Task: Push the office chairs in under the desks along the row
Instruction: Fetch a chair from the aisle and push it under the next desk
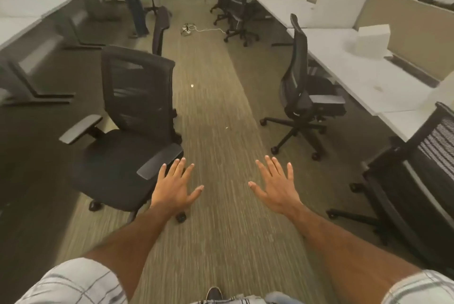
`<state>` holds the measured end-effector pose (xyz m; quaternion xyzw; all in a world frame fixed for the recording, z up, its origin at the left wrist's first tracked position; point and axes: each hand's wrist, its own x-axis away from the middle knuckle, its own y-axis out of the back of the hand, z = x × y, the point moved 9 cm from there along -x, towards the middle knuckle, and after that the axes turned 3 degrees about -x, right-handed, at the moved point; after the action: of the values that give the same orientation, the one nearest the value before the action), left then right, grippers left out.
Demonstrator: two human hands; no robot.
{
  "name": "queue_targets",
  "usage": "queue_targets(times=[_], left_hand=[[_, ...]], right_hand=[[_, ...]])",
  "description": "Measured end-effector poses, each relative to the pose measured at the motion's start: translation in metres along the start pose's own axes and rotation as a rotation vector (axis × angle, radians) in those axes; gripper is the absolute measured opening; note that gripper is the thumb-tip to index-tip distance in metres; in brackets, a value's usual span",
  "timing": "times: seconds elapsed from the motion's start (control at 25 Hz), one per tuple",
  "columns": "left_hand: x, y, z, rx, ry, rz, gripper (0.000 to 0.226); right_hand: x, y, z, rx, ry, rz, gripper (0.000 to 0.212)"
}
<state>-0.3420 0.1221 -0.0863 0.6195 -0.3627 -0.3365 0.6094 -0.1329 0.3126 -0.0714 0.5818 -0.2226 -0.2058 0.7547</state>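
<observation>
Here both hands, left hand (173,187) and right hand (276,187), spread empty; nearest chair (127,136) beside left.

White power strip (187,30) and cord on striped carpet (216,112)

Carpet (216,112): olive-tan with fine pale streaks down the aisle, darker grey-brown bands at either side. Nearest chair (127,136) — black mesh back, black seat, grey armrest pads. Chair on the right (298,87) — black frame, grey mesh. Desks (363,77): white tops, beige partition panels behind. Sleeves (73,284): white with a grey plaid check.
</observation>
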Motion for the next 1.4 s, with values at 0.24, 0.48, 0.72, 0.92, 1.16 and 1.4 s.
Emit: queue_targets(times=[0.24, 0.48, 0.72, 0.92, 1.16, 1.4], left_hand=[[-0.095, -0.012, 0.028, 0.015, 0.122, 0.027, 0.104], [-0.199, -0.016, 0.069, 0.065, 0.347, -0.027, 0.107], [-0.269, 0.012, 0.098, 0.135, 0.615, -0.122, 0.097], [-0.318, 0.016, 0.117, 0.202, 0.763, -0.191, 0.078], [-0.404, 0.03, 0.181, 0.319, 0.95, -0.39, 0.077], [-0.487, 0.081, 0.267, 0.386, 1.106, -0.575, 0.08]], right_hand=[[-0.145, 0.011, -0.013, -0.034, 0.109, 0.009, 0.112], [-0.319, 0.017, -0.017, -0.112, 0.313, 0.07, 0.109], [-0.459, 0.058, 0.009, -0.147, 0.532, 0.153, 0.105], [-0.542, 0.061, 0.023, -0.131, 0.612, 0.176, 0.069], [-0.647, 0.065, 0.053, -0.065, 0.711, 0.187, 0.079], [-0.746, 0.1, 0.092, -0.088, 0.83, 0.146, 0.106]])
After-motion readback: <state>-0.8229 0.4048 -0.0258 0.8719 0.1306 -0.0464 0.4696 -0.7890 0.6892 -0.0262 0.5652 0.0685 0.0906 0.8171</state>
